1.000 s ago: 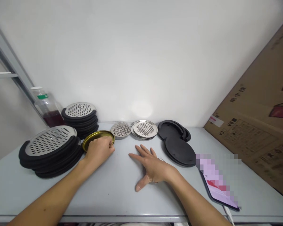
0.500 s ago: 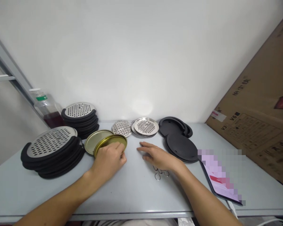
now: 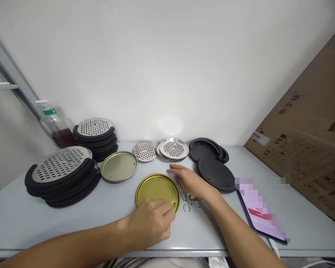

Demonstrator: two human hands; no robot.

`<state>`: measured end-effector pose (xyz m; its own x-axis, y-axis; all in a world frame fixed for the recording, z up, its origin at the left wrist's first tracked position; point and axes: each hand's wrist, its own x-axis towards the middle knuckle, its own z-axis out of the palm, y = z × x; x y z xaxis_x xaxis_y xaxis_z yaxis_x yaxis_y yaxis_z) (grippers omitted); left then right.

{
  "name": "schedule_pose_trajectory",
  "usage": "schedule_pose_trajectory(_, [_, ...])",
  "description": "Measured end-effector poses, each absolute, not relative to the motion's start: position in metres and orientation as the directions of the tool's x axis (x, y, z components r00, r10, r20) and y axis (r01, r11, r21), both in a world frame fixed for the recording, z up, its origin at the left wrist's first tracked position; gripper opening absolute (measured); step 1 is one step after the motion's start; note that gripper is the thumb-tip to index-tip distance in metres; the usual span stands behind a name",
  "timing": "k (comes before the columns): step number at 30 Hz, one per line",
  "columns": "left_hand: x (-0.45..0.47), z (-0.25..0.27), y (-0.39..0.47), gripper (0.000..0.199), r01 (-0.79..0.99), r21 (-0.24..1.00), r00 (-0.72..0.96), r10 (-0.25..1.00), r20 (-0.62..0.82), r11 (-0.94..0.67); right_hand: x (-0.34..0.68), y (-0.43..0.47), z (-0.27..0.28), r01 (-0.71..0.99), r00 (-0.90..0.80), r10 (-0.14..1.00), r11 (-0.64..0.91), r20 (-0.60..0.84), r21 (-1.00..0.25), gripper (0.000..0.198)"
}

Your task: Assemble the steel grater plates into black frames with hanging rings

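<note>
A shallow gold metal lid (image 3: 152,188) sits near the middle front of the table (image 3: 111,212), its near rim gripped by the curled fingers of the left hand (image 3: 153,223). The right hand (image 3: 191,180), palm down and fingers loosely spread, holds nothing visible beside small metal rings (image 3: 189,200). Beyond lie duller gold lids (image 3: 118,166), perforated grater discs (image 3: 173,149) and black round pieces (image 3: 216,174).
</note>
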<state>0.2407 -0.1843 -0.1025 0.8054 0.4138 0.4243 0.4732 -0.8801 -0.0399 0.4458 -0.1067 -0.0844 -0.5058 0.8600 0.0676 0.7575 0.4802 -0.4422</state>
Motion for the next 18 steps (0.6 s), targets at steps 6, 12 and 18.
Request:
schedule_pose_trajectory(6, [0.238,-0.091,-0.180,0.012,0.445,0.172,0.825,0.478,0.302,-0.879,0.445,-0.103,-0.094,0.746,-0.505,0.855,0.499,0.114,-0.440,0.042])
schedule_pose_trajectory(12, [0.225,-0.079,-0.151,0.013,0.551,0.349,0.685,0.650,0.329,-0.758,0.447,-0.104,-0.093,0.748,-0.503,0.857,0.498,0.113,-0.438,0.042])
schedule_pose_trajectory(18, [0.188,-0.075,-0.094,0.014,0.832,0.247,0.342,0.809,0.479,-0.498,0.447,-0.104,-0.092,0.766,-0.490,0.868,0.473,0.081,-0.436,0.041])
